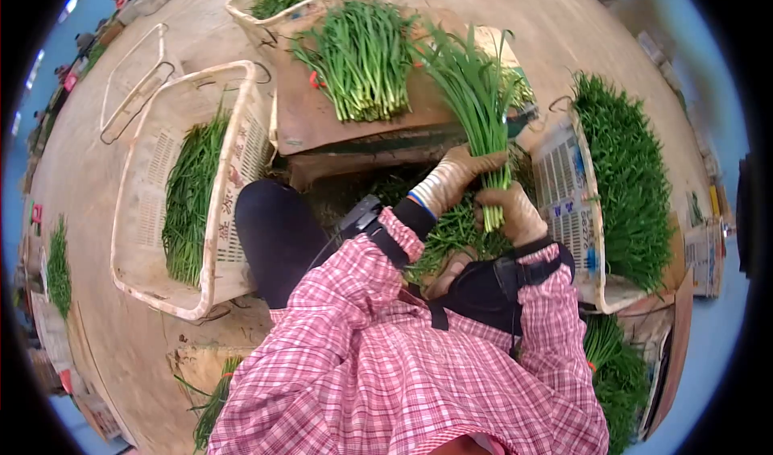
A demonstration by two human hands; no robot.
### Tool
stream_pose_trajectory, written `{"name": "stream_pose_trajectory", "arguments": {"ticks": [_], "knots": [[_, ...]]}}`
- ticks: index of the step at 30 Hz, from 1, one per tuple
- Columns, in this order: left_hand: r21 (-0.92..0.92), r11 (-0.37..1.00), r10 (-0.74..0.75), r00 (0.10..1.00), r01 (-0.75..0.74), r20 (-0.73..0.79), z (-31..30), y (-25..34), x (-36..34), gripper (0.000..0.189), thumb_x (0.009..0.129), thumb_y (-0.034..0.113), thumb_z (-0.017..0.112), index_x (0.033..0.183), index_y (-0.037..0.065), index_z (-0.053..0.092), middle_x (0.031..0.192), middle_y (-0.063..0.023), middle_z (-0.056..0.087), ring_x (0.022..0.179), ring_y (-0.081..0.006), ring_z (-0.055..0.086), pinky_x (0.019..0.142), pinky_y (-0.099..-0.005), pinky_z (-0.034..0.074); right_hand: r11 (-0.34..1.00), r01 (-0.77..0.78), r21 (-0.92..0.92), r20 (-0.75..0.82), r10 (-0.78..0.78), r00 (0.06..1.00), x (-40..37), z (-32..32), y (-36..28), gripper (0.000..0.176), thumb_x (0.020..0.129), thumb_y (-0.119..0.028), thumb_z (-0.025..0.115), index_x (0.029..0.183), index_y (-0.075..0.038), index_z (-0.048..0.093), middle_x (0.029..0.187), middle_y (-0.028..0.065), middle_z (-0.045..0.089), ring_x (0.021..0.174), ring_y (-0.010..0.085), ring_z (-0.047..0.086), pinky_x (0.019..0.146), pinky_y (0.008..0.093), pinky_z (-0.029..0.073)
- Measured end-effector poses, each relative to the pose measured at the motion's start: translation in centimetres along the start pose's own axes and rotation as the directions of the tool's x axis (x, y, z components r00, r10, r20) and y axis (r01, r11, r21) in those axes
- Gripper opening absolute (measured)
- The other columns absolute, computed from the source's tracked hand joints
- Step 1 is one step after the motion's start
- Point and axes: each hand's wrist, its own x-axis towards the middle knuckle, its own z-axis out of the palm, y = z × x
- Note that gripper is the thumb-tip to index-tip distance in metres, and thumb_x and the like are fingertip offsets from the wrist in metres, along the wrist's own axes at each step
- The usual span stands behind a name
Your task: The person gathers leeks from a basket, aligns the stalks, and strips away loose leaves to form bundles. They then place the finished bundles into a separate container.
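Observation:
Both of my gloved hands grip one bunch of green chives [475,93] upright in front of me. My left hand [455,177] wraps the stems from the left, just above my right hand [509,212], which clasps the stem ends lower down. The leafy tips fan out toward the board above. A pile of loose chives [447,233] lies under my hands, over my lap. A tidy bundle of chives [362,56] rests on the brown board [310,121] beyond.
A white basket [233,173] with some chives stands at my left, an empty one [133,76] behind it. A full basket [576,189] of chives is at my right, another basket [274,12] beyond the board. People sit far off at the upper left.

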Motion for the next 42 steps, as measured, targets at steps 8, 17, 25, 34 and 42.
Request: {"name": "stream_pose_trajectory", "arguments": {"ticks": [8, 17, 25, 34, 42], "knots": [[-0.056, 0.980, 0.183, 0.974, -0.192, -0.135, 2.4, 5.9, 0.8, 0.031, 0.079, 0.009, 0.073, 0.107, 0.001, 0.063, 0.087, -0.0057, 0.066, 0.072, -0.0190, 0.064, 0.066, -0.0326, 0.056, 0.452, -0.358, 0.817, 0.071, 0.537, 0.841, 2.3, 0.4, -6.4, 0.026, 0.076, -0.007, 0.072, 0.098, 0.001, 0.062, 0.082, 0.0090, 0.064, 0.070, 0.0187, 0.066, 0.056, 0.0311, 0.053], [0.213, 0.887, 0.413, 0.910, -0.411, 0.037, -6.2, 25.9, 5.7, 0.026, 0.078, 0.021, 0.075, 0.096, 0.003, 0.068, 0.090, -0.0096, 0.071, 0.078, -0.0223, 0.070, 0.078, -0.0362, 0.059, 0.885, 0.054, 0.462, -0.129, 0.007, 0.992, 20.2, -2.1, -9.0, 0.019, 0.086, -0.004, 0.060, 0.104, -0.007, 0.064, 0.082, 0.0064, 0.060, 0.068, 0.0142, 0.059, 0.050, 0.0257, 0.049], [0.930, 0.007, 0.200, 0.911, 0.368, -0.362, -20.0, 24.7, 5.9, 0.074, 0.086, 0.068, 0.052, 0.112, 0.000, 0.065, 0.088, -0.0134, 0.069, 0.083, -0.0247, 0.066, 0.082, -0.0384, 0.051, 0.596, -0.335, 0.730, 0.204, 0.278, 0.939, 26.2, 7.1, -0.9, 0.020, 0.086, -0.017, 0.067, 0.102, -0.008, 0.059, 0.080, 0.0032, 0.058, 0.059, 0.0120, 0.053, 0.046, 0.0228, 0.044], [0.977, -0.209, 0.753, 0.630, -0.045, 0.190, -19.7, 22.3, 4.0, 0.048, 0.095, 0.046, 0.053, 0.125, 0.009, 0.060, 0.132, -0.0270, 0.050, 0.124, -0.0411, 0.048, 0.101, -0.0432, 0.042, 0.154, -0.562, 0.813, 0.396, 0.561, 0.727, 25.8, 5.9, -4.4, 0.018, 0.088, -0.022, 0.065, 0.098, -0.008, 0.061, 0.077, 0.0009, 0.060, 0.058, 0.0091, 0.054, 0.044, 0.0212, 0.041], [0.954, -0.246, 0.225, 0.947, -0.172, 0.229, -18.7, 17.9, 6.3, 0.037, 0.093, 0.047, 0.052, 0.118, 0.025, 0.068, 0.146, -0.0117, 0.043, 0.141, -0.0378, 0.028, 0.115, -0.0533, 0.016, 0.501, -0.386, 0.774, 0.261, 0.302, 0.917, 22.0, 5.3, -3.4, 0.028, 0.091, -0.024, 0.063, 0.106, 0.000, 0.063, 0.087, 0.0119, 0.067, 0.071, 0.0208, 0.065, 0.055, 0.0281, 0.052]]}}
